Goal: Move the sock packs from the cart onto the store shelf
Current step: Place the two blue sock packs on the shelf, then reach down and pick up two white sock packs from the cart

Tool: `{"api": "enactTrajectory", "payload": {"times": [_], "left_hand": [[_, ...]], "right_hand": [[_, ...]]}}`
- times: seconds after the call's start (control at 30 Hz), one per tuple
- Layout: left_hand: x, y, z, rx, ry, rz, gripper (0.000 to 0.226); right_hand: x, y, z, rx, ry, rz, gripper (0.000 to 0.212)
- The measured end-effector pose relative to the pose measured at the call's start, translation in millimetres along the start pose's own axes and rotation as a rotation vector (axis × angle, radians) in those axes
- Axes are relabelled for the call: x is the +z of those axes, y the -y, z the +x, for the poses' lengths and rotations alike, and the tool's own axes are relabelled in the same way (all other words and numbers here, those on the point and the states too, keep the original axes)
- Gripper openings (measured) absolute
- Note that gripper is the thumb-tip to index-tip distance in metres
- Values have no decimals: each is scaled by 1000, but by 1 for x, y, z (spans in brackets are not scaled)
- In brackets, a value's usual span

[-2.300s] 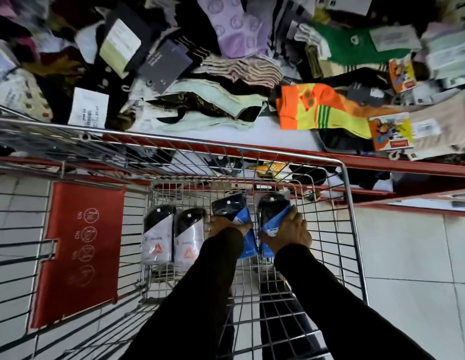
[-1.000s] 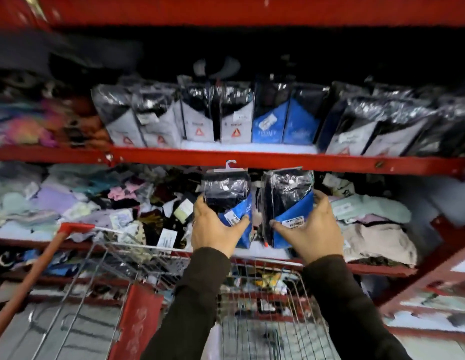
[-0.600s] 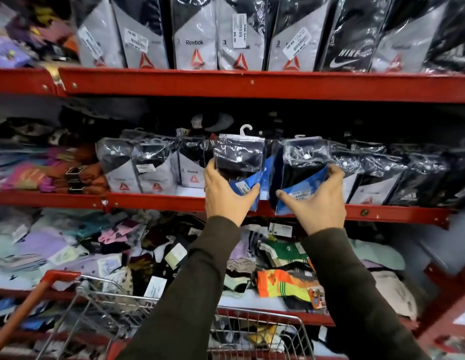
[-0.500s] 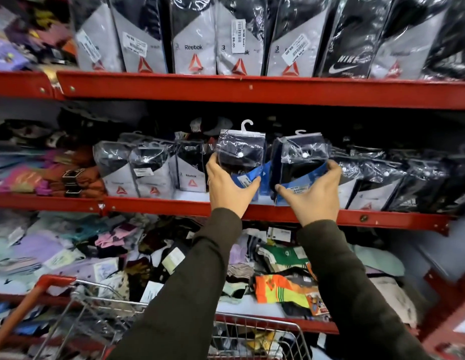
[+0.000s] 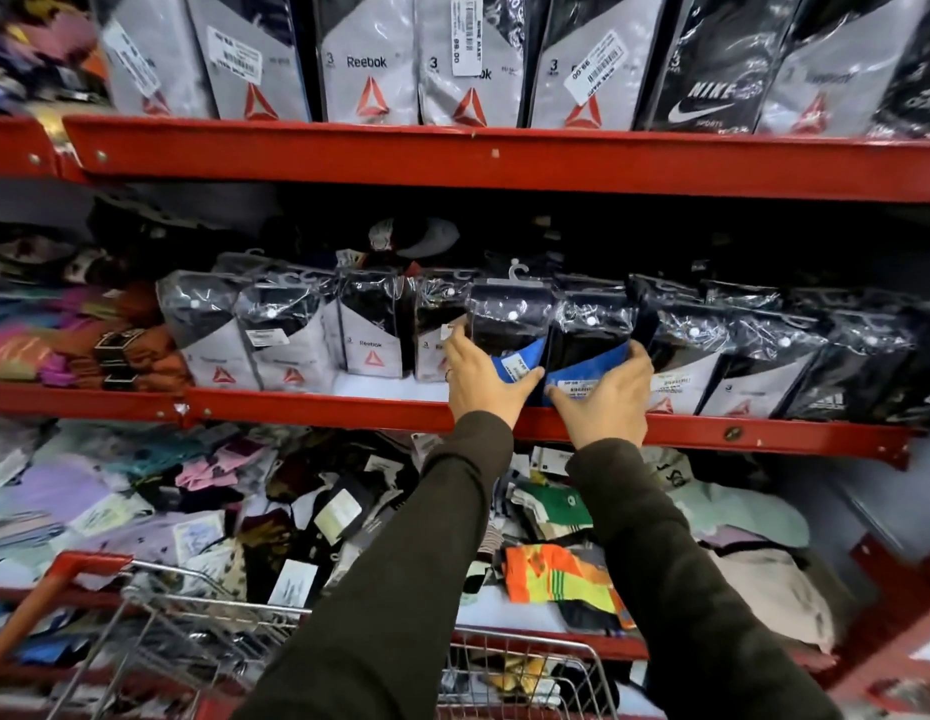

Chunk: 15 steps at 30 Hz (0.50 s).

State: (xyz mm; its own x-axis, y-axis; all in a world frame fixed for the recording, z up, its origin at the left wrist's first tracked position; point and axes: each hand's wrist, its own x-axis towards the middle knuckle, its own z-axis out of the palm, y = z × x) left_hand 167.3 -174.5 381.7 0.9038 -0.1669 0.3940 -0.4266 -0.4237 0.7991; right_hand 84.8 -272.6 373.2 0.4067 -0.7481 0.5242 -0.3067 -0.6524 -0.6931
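Sock packs, two of them with blue lower panels, stand upright side by side in the row on the middle shelf (image 5: 296,407), their bases at or just behind its red front lip. The left pack (image 5: 507,324) is gripped low by the left hand (image 5: 483,387), thumb across the blue front, the fingers behind its left edge. The right pack (image 5: 587,335) is gripped the same way by the right hand (image 5: 606,397), thumb on the blue panel, fingers wrapped round the right edge. Both hands are closed on their packs.

Each pack's long axis runs vertically, hanger hook on top, and lies directly ahead of and above its own hand. Grey packs (image 5: 369,335) sit just to the left and more packs (image 5: 686,356) just to the right, so the slot looks snug. The likely next move is a short push straight back, then letting go. The cart (image 5: 203,605) sits below, well apart.
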Motion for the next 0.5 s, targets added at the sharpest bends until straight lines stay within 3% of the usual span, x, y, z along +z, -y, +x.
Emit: {"api": "enactTrajectory", "payload": {"times": [0.17,0.37,0.5], "left_hand": [[-6,12,-12,55,63,-71,101],[-17,69,-68,288,-36,-43,51],[-23,127,-116,269,170,36,22]], "right_hand": [[-6,-8,-11,-10,83,54,104],[-7,-27,-68,-120,25,156,80],[8,-50,-128,-124,180,153,62]]}}
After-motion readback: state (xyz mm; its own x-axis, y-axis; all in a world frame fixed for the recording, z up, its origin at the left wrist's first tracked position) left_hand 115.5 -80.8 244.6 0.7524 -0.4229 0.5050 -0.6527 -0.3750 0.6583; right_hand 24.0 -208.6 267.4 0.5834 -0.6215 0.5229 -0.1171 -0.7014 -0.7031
